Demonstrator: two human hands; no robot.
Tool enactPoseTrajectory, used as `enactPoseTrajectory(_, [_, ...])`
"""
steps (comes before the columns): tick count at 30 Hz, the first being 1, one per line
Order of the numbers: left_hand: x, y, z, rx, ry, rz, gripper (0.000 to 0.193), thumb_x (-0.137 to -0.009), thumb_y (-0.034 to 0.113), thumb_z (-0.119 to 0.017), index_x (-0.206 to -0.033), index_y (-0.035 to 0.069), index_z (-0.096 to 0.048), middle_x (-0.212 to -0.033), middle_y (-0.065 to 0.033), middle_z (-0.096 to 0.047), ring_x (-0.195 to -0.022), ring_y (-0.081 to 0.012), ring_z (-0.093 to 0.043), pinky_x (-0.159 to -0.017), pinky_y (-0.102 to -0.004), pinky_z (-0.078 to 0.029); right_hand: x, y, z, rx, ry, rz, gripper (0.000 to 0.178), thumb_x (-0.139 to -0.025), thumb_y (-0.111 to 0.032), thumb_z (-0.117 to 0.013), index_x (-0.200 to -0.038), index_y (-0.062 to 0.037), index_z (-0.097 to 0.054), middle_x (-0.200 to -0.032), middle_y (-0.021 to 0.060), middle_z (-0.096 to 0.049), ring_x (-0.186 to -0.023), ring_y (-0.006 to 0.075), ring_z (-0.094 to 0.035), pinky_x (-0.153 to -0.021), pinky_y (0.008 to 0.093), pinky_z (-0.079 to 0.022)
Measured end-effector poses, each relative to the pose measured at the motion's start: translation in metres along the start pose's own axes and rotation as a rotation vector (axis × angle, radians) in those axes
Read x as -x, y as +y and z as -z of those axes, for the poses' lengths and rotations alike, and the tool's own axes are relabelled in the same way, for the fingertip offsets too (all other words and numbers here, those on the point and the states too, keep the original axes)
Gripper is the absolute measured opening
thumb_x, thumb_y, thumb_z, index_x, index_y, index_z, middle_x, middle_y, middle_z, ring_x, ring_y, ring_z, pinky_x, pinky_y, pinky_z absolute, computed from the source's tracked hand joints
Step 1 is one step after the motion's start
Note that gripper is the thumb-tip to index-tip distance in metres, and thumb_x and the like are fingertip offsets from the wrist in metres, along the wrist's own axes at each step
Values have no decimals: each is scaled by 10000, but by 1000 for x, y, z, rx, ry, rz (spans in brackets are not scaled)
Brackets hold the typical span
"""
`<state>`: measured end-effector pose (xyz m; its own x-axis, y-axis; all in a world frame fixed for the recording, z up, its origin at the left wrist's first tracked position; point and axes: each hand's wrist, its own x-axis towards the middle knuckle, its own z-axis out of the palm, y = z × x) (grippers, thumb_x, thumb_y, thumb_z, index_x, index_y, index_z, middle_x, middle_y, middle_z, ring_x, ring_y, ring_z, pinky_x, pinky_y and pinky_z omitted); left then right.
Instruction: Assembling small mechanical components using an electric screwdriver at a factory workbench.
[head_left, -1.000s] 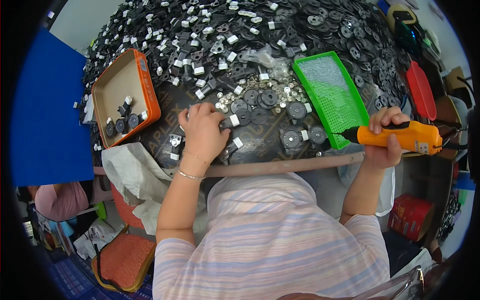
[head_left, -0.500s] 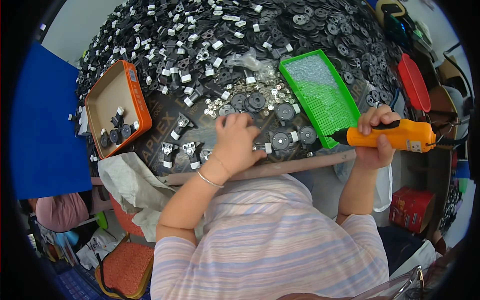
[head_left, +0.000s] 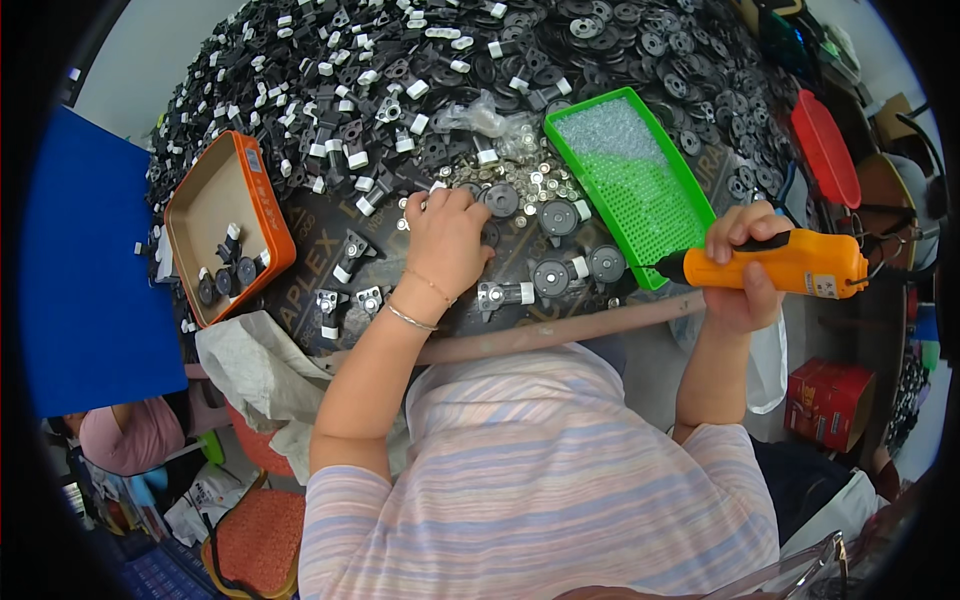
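My right hand [head_left: 742,268] is wrapped round an orange electric screwdriver [head_left: 790,265], its black nose pointing left over the near end of a green perforated tray [head_left: 655,250]. Clear small pieces lie in that tray. Palm down, my left hand [head_left: 450,238] reaches to the near edge of a heap of small round metal parts [head_left: 535,183]; its thumb stands apart from the bent fingers, and the fingertips are partly hidden. Beside it lies a black wheel [head_left: 501,200]. Nearer me are a black caster bracket with a white end [head_left: 505,295] and a wheel with a bracket [head_left: 552,278].
A big pile of black-and-white brackets [head_left: 330,110] and black discs [head_left: 650,45] covers the table's far side. An orange-rimmed tray [head_left: 283,225] with a few casters stands left. A red tray [head_left: 826,150] is at the right. The table's near edge bears a pale bar [head_left: 540,338].
My left hand has moved left and away from me, from beside the near bracket to the small metal parts. That bracket now shows fully. My right hand keeps the screwdriver in nearly the same place.
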<state>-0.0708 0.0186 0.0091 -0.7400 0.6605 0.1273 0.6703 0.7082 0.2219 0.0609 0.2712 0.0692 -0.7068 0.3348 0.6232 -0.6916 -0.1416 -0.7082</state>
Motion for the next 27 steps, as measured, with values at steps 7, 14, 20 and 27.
enactPoseTrajectory(7, [9, -6, 2, 15, 38, -84, 365, -607, 194, -759, -956, 127, -672, -937, -28, -581, -1000, -201, -513, -966, -435, -287, -2, 4, -1, -11, -7, 4, 332, -771, -146, -655, -1019, 0, -490, -877, 113, -464, -690, 170, -501, -624, 281, -430])
enactPoseTrajectory(14, [32, 3, 31, 343, 18, -72, 388, -599, 201, -725, -966, 94, -654, -956, -50, -604, -1012, -239, -525, -987, -451, -253, 1, 5, -2, -14, -9, 2, 335, -772, -153, -656, -1022, -4, -490, -881, 112, -464, -692, 169, -502, -632, 283, -431])
enactPoseTrajectory(20, [60, 18, 12, 369, 38, -45, 432, -567, 206, -743, -975, 100, -645, -946, -39, -572, -992, -226, -514, -985, -457, -237, 2, 7, -6, -42, -29, -15, 337, -775, -150, -650, -1036, -8, -492, -901, 113, -462, -704, 173, -501, -642, 290, -432])
enactPoseTrajectory(27, [63, 19, 10, 346, 57, -30, 450, -566, 218, -754, -986, 95, -648, -958, -40, -586, -993, -232, -520, -993, -455, -246, 3, 7, -9, -62, -65, -11, 336, -775, -134, -649, -1043, -4, -493, -905, 115, -464, -707, 174, -503, -648, 291, -433])
